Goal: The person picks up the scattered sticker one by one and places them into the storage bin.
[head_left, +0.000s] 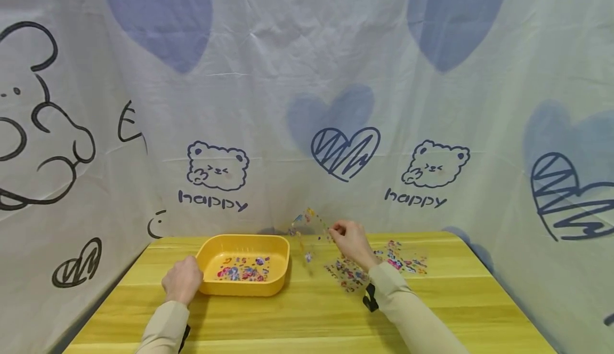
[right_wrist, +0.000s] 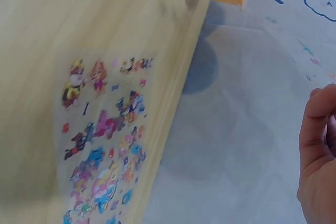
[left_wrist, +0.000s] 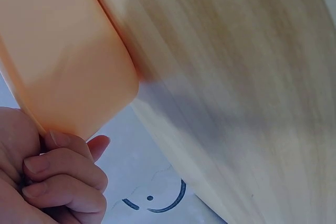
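At the left, my left hand (head_left: pixel 183 280) grips the left end of a yellow plastic tray (head_left: pixel 240 289). The left wrist view has its curled fingers (left_wrist: pixel 63 163) at the tray's rim. Inside the tray lies a clear sheet of colourful stickers (head_left: pixel 243 273). My right hand (head_left: pixel 352 241) pinches the edge of another transparent sticker sheet (head_left: pixel 308 257), raised above the table just right of the tray. Only a faint part of this sheet shows in the right wrist view, beside the hand (right_wrist: pixel 319 145).
More clear sticker sheets (head_left: pixel 349 276) lie on the wooden table (head_left: pixel 288 322) below and right of my right forearm. Cartoon figures cover one sheet (right_wrist: pixel 105 129) in the right wrist view. A white cloth (head_left: pixel 297 39) with hearts and bears hangs behind the table and at its sides.
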A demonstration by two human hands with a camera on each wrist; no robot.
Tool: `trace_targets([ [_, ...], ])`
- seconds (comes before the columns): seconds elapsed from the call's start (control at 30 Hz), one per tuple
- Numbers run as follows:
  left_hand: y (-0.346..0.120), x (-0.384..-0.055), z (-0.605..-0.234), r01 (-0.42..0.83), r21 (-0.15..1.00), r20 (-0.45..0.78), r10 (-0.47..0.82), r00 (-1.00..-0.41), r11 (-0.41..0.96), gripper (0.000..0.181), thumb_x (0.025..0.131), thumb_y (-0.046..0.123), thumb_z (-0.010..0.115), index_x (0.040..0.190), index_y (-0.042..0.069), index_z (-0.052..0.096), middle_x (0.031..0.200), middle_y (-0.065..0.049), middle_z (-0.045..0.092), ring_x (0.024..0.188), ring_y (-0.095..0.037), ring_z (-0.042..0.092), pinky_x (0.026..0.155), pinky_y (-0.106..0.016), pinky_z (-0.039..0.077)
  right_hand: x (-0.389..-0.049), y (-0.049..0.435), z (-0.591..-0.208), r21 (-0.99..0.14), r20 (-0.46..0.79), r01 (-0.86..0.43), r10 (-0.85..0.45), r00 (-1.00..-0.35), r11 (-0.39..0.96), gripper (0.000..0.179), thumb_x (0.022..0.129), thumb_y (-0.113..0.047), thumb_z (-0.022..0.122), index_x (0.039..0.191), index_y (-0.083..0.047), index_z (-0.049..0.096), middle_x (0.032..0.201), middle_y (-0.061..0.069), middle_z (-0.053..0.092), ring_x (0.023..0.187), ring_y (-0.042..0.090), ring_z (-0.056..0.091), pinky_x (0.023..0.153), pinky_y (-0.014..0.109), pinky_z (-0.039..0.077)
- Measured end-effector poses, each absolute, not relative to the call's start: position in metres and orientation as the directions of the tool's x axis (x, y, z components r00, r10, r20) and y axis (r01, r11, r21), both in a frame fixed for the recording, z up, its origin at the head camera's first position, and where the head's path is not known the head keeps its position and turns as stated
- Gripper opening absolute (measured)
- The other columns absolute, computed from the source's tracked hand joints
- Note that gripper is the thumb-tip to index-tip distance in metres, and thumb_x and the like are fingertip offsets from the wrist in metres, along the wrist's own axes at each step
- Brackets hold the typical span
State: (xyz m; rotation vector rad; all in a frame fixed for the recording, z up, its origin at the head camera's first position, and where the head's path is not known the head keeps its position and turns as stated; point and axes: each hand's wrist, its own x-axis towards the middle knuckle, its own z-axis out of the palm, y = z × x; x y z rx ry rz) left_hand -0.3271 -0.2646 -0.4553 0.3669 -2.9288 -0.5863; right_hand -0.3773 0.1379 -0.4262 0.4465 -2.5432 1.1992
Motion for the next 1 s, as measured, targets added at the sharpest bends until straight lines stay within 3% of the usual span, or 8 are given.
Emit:
trace_targets([
  [0.37, -0.265, -0.327, -0.457, -0.199, 0.386, 0.1, -0.256, -0.962, 0.9, 0.014, 0.092, 0.004, 0.048, 0.082, -0.001, 0.056, 0.072, -0.016, 0.056, 0.065, -0.029, 0.054, 0.053, -0.044, 0.043, -0.376, 0.117, -0.422, -0.77, 0.424, -0.426, -0.119, -0.898, 0.476, 0.015, 0.097, -0.018, 0.06, 0.093, -0.009, 0.07, 0.068, 0.005, 0.062, 0.048, 0.037, 0.059, 0.041, 0.031, 0.047],
  [0.53, -0.265, -0.327, -0.458, -0.192, 0.395, 0.114, -0.255, -0.96, 0.898, 0.017, 0.091, 0.004, 0.046, 0.08, 0.0, 0.057, 0.073, -0.017, 0.058, 0.065, -0.03, 0.055, 0.051, -0.044, 0.043, -0.372, 0.102, -0.425, -0.793, 0.413, -0.423, -0.123, -0.902, 0.438, 0.015, 0.097, -0.017, 0.06, 0.094, -0.006, 0.069, 0.074, 0.013, 0.065, 0.044, 0.029, 0.056, 0.041, 0.031, 0.048],
  [0.73, -0.264, -0.326, -0.456, -0.187, 0.399, 0.121, -0.254, -0.96, 0.898, 0.019, 0.092, 0.003, 0.045, 0.079, 0.0, 0.058, 0.073, -0.018, 0.059, 0.065, -0.03, 0.057, 0.05, -0.045, 0.043, -0.367, 0.078, -0.43, -0.785, 0.412, -0.44, -0.163, -0.896, 0.437, 0.014, 0.097, -0.017, 0.06, 0.092, -0.006, 0.068, 0.068, 0.003, 0.062, 0.039, 0.014, 0.051, 0.04, 0.029, 0.046],
  [1.0, -0.264, -0.326, -0.457, -0.2, 0.397, 0.108, -0.262, -0.959, 0.896, 0.018, 0.091, 0.003, 0.046, 0.078, 0.0, 0.057, 0.074, -0.019, 0.06, 0.065, -0.031, 0.057, 0.05, -0.045, 0.043, -0.363, 0.044, -0.444, -0.745, 0.419, -0.461, -0.199, -0.886, 0.481, 0.015, 0.097, -0.015, 0.06, 0.089, -0.006, 0.069, 0.062, -0.001, 0.06, 0.037, 0.008, 0.049, 0.038, 0.024, 0.044],
])
